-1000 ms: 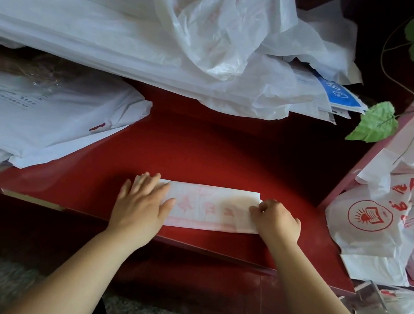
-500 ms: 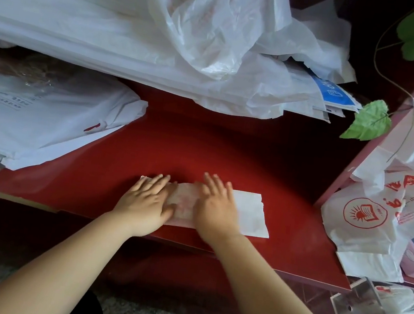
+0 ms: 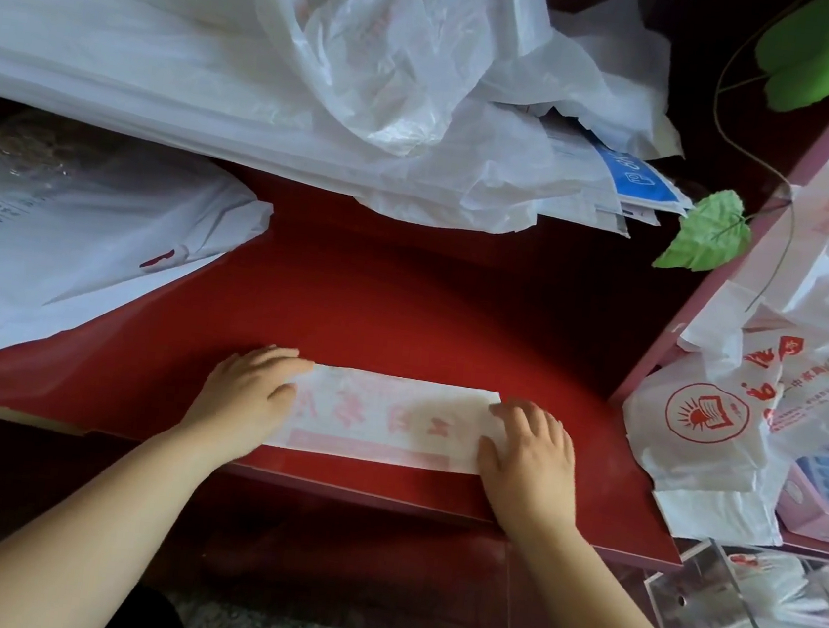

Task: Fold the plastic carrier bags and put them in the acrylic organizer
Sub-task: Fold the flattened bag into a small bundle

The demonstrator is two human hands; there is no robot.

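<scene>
A white carrier bag with red print (image 3: 390,417), folded into a long flat strip, lies along the front edge of the red table (image 3: 403,302). My left hand (image 3: 245,398) presses flat on the strip's left end. My right hand (image 3: 528,453) presses flat on its right end, fingers spread. The clear acrylic organizer (image 3: 709,610) stands low at the right, below the table edge, with folded bags inside.
A big heap of white plastic bags (image 3: 326,71) fills the back of the table. More flat bags (image 3: 64,243) lie at the left. Printed bags (image 3: 731,417) hang off a pink shelf at the right, next to a green leaf (image 3: 705,238).
My right hand slid from the middle of the strip out to its right end, smoothing it flat. The left hand stayed on the left end.
</scene>
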